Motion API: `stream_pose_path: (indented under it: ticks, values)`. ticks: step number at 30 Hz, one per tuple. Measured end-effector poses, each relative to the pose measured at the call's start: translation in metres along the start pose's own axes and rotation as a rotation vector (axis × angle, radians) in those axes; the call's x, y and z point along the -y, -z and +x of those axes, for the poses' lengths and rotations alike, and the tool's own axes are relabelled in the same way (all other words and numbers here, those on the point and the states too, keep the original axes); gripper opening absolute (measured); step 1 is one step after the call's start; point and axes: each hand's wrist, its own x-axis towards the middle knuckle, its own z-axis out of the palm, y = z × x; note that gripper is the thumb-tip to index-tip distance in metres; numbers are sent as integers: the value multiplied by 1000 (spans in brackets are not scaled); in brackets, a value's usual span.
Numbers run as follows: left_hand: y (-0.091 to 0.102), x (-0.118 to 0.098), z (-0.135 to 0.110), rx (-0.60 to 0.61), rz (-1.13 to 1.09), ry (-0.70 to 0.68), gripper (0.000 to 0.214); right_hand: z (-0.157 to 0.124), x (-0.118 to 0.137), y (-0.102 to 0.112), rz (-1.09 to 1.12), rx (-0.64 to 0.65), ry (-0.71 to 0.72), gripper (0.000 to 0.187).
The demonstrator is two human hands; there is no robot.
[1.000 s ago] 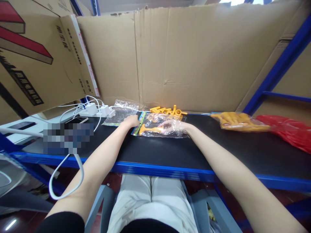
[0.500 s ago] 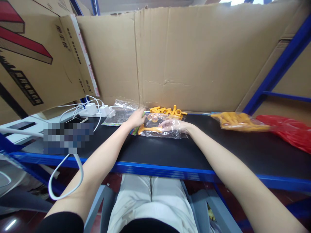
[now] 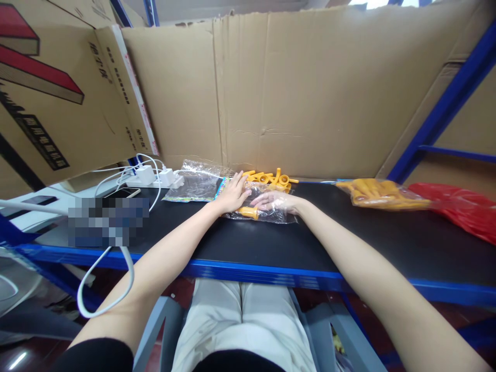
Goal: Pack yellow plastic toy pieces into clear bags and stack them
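A clear plastic bag lies on the black tabletop, with an orange pipe-shaped piece inside it near its front. My left hand rests flat on the bag's left part, fingers spread, beside a colourful printed edge. Inside the bag, or under its film, is my right hand, its fingers stretched out leftward just behind the orange piece. Right behind both hands sits a loose pile of orange pipe-shaped pieces with round bowls. Part of the bag's contents is hidden by my left hand.
Another clear bag lies flat to the left, near a white power strip with chargers and cables. At right are a filled bag of orange pieces and a red plastic bag. A cardboard wall stands behind.
My left hand has moved right and spread out over the bag, covering its left part. The orange piece inside now shows less. My right hand has stayed nearly in place.
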Motion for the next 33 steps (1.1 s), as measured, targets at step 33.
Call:
stream_pose_path:
  ticks: [33]
  values:
    - [-2, -7, 0, 148, 6, 95, 61, -1, 1, -1, -192, -36, -6, 25]
